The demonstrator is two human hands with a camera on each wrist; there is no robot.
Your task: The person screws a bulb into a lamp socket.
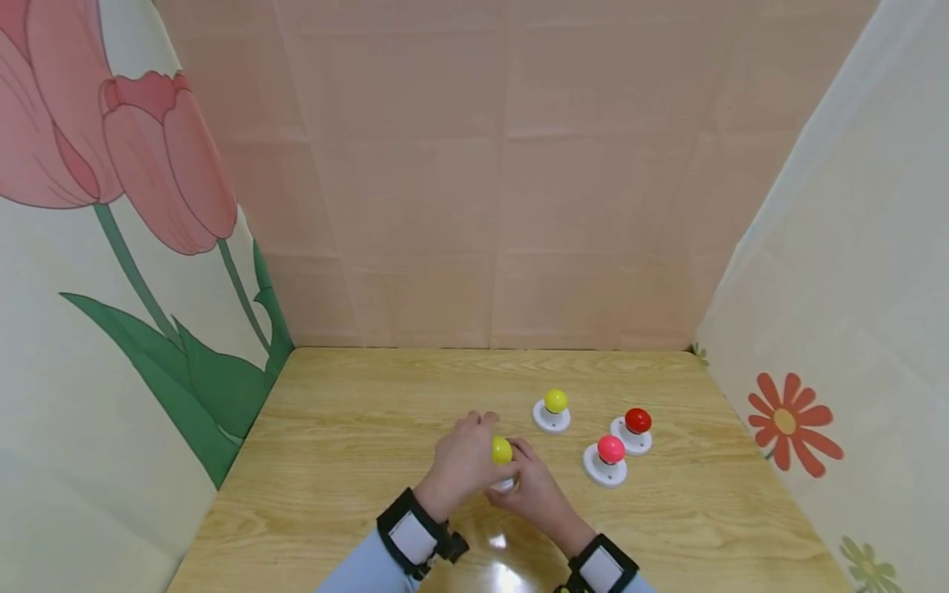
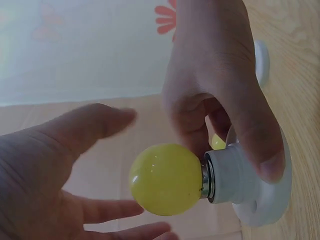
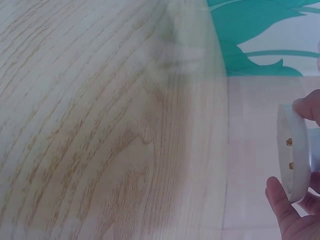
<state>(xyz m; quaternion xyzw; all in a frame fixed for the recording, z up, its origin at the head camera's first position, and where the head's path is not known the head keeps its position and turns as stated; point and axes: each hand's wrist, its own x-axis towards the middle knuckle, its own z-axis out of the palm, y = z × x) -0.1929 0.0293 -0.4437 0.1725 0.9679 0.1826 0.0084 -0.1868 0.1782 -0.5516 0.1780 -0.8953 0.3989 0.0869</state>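
A yellow round bulb [image 1: 502, 450] sits in a white lamp holder [image 2: 230, 172], its metal collar showing at the socket mouth in the left wrist view. My right hand [image 1: 539, 494] grips the holder by its neck and round base, thumb along the side. In the right wrist view the underside of the base [image 3: 292, 155] shows small brass screws and is clear of the table. Around the bulb, my left hand [image 1: 465, 461] has its fingers spread, the thumb apart from the glass and one fingertip close to it.
To the right on the wood-grain table [image 1: 356, 428] stand three more white holders with bulbs: a yellow bulb [image 1: 556, 401] farther back, a red bulb [image 1: 638, 420] and a pink bulb [image 1: 611, 449]. Sheets printed with flowers hang at both sides, a plain pinkish sheet [image 1: 489, 181] behind.
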